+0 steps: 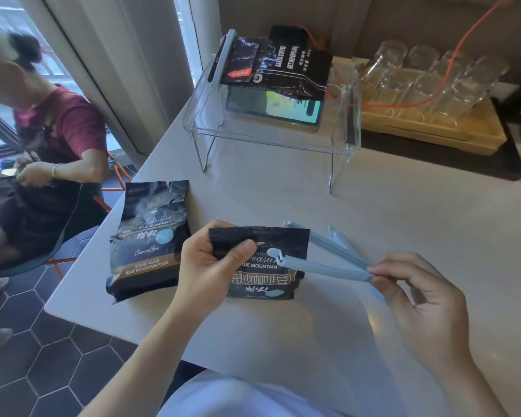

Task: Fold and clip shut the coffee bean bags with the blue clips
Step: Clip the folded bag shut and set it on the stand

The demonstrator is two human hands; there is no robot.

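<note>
A black coffee bean bag (pixel 278 276) stands near the table's front, its top folded down. My left hand (pixel 206 267) pinches the folded top at its left corner. My right hand (pixel 418 291) holds the hinge end of an open blue clip (pixel 322 267); one arm lies across the bag's front, the other runs behind it. A second black bag (pixel 148 239) lies flat to the left, unclipped. Another blue clip (pixel 340 237) rests on the table behind the held one. On the clear shelf, a bag (pixel 283 64) carries a blue clip (pixel 223 58) on its left edge.
A clear acrylic shelf (pixel 271 130) stands at the back of the white table (pixel 403 206), with a lit phone (pixel 278 108) under it. A tray of upturned glasses (pixel 427 85) sits at the back right. A seated person (pixel 48 152) is left of the table.
</note>
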